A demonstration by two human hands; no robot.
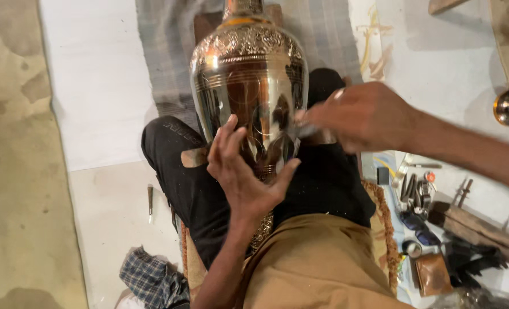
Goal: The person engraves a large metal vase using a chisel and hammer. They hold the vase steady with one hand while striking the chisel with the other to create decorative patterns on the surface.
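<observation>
A tall polished metal vase [248,86] lies across the seated person's lap. The left hand [240,171], fingers spread, steadies it; the right hand [363,114] pinches a small tool [307,131] against it. A slip could scratch the finish.

Floor-level metal craft workshop: engraved metal vase [248,86] on lap, small steel tools [416,191] + wooden blocks [472,226] spread on floor [103,103], rags [151,280], stained mat [14,154].

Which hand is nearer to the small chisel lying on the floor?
Left. The left hand rests on the metal vase, closer to the chisel; the right hand is at the vase's far side.
</observation>
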